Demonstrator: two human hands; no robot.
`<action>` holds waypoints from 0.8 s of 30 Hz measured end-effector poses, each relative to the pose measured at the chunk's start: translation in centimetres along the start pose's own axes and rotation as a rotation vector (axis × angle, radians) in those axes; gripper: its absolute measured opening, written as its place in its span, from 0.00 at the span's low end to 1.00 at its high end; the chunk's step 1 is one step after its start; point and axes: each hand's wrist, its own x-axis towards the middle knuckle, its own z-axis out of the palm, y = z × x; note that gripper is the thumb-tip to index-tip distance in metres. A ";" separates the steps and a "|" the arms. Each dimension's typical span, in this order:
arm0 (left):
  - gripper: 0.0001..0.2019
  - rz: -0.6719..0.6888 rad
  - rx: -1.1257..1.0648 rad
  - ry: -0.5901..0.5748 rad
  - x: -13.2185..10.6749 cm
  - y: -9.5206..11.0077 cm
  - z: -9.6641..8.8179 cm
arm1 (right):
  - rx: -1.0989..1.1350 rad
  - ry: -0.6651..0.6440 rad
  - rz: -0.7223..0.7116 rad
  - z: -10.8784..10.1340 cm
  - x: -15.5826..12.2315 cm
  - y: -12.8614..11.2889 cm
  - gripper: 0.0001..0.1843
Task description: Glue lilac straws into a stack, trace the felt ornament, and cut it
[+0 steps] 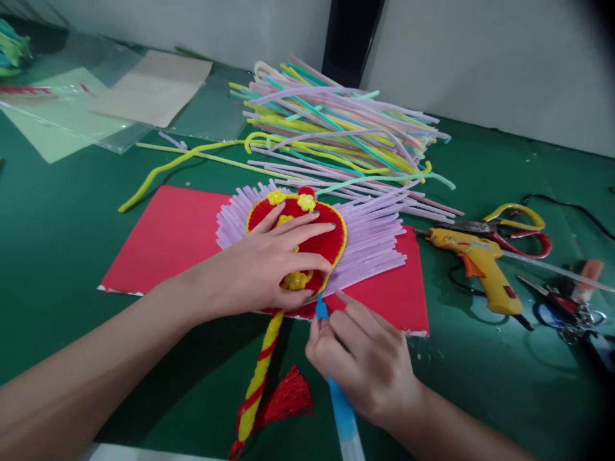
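A heart-shaped red fan [327, 234] with yellow edging and yellow flowers lies over a row of lilac pipe cleaners [372, 240] on a red board [177, 230]. Its handle [259, 371], wrapped in yellow and red, points toward me, with a red tassel [287, 396] beside it. My left hand [269, 262] rests spread over the fan, hiding part of it. Closed round a blue pen [343, 410], my right hand [362, 355] has the tip at the fan's lower right edge, near the lilac strips.
Loose coloured pipe cleaners [336, 125] are heaped behind the board. To the right lie a yellow glue gun [480, 262], scissors [516, 230] and keys [571, 314]. Clear plastic [120, 131] and a beige sheet [154, 86] sit at the back left.
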 end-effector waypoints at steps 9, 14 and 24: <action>0.13 0.017 0.003 -0.001 -0.1 -0.2 0.1 | 0.565 0.144 0.359 0.0 0.4 2.4 0.15; 0.14 0.018 -0.009 -0.007 -0.1 -0.3 0.1 | 0.738 0.155 0.469 0.3 1.1 3.7 0.15; 0.14 0.019 -0.017 -0.006 0.0 -0.1 0.0 | 0.737 0.127 0.546 0.2 1.1 3.8 0.14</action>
